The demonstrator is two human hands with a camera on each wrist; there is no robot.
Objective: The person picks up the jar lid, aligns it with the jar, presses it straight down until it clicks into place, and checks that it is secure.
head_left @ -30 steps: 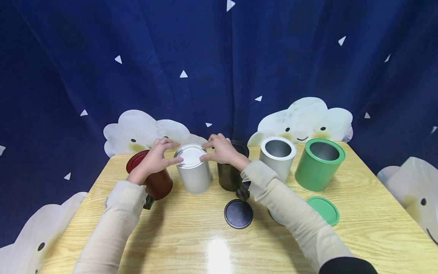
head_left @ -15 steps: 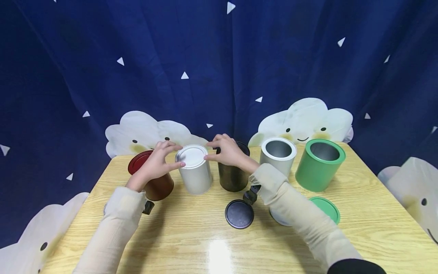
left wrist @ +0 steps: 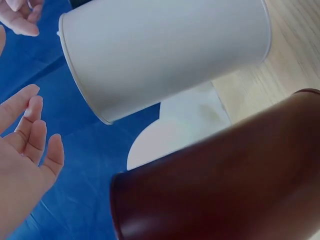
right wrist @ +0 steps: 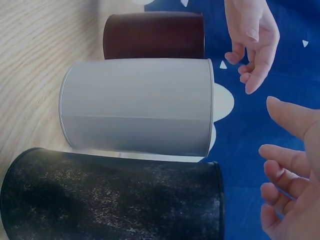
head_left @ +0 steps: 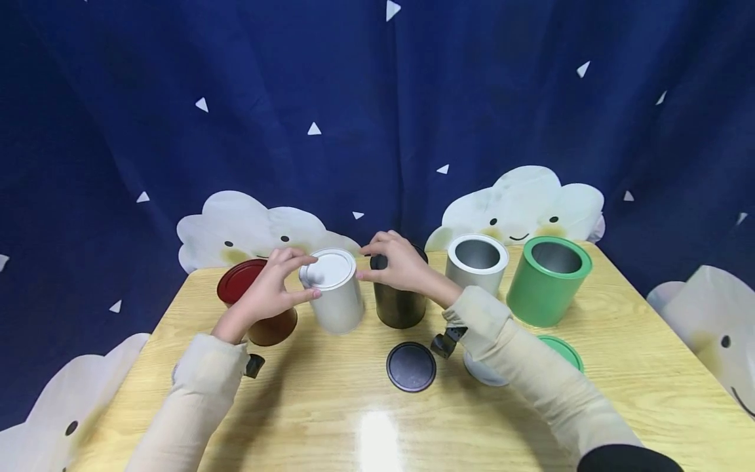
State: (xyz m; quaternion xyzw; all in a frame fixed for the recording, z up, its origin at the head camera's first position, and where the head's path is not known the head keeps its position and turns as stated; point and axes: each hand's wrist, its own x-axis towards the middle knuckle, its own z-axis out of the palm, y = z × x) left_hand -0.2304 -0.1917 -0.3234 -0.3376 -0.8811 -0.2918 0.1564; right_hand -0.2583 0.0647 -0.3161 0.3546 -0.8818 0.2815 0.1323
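Hovering apart, unclenched, L hand (head_left: 271, 284) & R hand (head_left: 398, 262) hold nothing — white can (head_left: 339, 307) upright betw. red can (head_left: 274, 323) & black can (head_left: 402, 307); poss. risk: low R sweep tipping black can.

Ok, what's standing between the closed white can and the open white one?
In the head view, the black can stands between the closed white can and the open white can; the right hand partly hides its top.
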